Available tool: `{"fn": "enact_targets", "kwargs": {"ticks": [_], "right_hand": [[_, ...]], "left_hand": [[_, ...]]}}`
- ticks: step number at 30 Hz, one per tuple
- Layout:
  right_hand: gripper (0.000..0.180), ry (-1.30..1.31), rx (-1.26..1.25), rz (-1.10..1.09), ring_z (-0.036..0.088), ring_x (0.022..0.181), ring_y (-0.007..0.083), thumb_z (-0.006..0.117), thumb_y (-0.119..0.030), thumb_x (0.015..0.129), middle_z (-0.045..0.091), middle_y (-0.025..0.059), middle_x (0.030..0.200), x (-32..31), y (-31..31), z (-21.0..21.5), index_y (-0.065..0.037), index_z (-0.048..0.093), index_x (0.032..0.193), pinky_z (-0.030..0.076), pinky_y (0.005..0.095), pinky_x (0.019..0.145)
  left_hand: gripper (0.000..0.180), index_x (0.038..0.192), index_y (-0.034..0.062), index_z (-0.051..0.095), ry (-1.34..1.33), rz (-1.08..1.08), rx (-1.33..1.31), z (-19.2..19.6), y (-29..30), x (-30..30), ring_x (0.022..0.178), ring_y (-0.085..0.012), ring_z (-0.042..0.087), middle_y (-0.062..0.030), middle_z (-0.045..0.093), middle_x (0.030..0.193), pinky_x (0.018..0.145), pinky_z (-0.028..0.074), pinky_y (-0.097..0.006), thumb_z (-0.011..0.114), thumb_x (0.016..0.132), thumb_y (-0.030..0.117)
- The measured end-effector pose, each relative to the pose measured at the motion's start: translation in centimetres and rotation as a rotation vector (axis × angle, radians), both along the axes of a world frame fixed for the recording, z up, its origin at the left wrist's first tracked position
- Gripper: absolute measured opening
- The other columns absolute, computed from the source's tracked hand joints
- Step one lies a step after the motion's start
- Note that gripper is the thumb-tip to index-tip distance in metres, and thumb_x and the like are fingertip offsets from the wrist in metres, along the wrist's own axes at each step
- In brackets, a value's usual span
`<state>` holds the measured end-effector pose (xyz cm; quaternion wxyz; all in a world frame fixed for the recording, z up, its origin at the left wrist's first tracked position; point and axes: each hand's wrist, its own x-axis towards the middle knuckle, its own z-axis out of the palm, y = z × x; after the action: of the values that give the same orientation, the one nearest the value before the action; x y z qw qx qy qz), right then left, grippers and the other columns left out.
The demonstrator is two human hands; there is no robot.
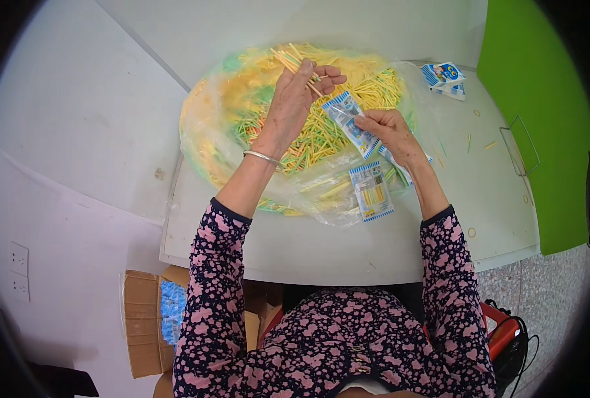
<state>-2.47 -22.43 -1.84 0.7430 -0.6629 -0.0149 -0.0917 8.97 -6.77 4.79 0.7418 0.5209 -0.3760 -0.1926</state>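
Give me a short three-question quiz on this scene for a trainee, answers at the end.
1. Which hand holds loose sticks?
2. True or false: the bracelet is on the right arm.
3. What does the right hand hold?
A) a rubber band
B) a packet
C) a cardboard box

Key:
1. The left hand.
2. False; the bracelet is on the left arm.
3. B.

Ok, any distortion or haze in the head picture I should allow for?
Head view throughout: dark rim, table front edge bowed; plastic bag hazes the sticks at left, those mid-pile clearer; left hand and right hand reasonably sharp.
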Motion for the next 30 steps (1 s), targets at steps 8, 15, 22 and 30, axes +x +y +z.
{"fn": "enact_targets", "kwargs": {"ticks": [8,15,22,30], "right_hand": [[0.024,-0.011,-0.089,0.015,0.055,0.071,0.0020,0.062,-0.022,0.086,0.065,-0.0019,0.080,-0.6,0.1,-0.8,0.000,0.067,0.093,0.043,0.0178,0.064],[0.028,-0.020,-0.085,-0.013,0.055,0.072,0.0023,0.061,-0.024,0.087,0.065,-0.0016,0.081,-1.3,0.5,-0.9,0.000,0.067,0.100,0.043,0.0182,0.065],[0.026,-0.020,-0.131,-0.040,0.052,0.071,0.0011,0.061,-0.024,0.087,0.063,-0.0036,0.079,-1.4,0.6,-1.7,-0.001,0.067,0.098,0.042,0.0184,0.064],[0.026,-0.053,-0.137,-0.084,0.049,0.066,0.0008,0.061,-0.023,0.086,0.061,-0.0050,0.074,-0.5,1.1,-2.1,0.001,0.067,0.094,0.040,0.0182,0.057]], "left_hand": [[0.045,0.098,-0.0038,0.056,-0.043,0.072,0.065,-0.8,-0.1,-3.2,0.096,-0.0205,0.060,-0.0120,0.061,0.098,0.084,0.046,-0.028,0.038,0.097,0.037],[0.046,0.100,-0.0038,0.058,-0.084,0.111,0.144,-2.8,0.2,-3.6,0.095,-0.0153,0.055,-0.0098,0.061,0.099,0.088,0.041,-0.029,0.039,0.096,0.038],[0.047,0.114,0.0004,0.056,-0.155,0.015,0.319,-4.0,0.9,-3.4,0.096,-0.0125,0.051,-0.0061,0.059,0.101,0.089,0.038,-0.028,0.038,0.096,0.040],[0.052,0.130,0.0010,0.037,0.042,-0.058,0.310,-5.2,1.6,-1.9,0.101,-0.0116,0.048,-0.0052,0.051,0.113,0.089,0.038,-0.028,0.041,0.095,0.039]]}}
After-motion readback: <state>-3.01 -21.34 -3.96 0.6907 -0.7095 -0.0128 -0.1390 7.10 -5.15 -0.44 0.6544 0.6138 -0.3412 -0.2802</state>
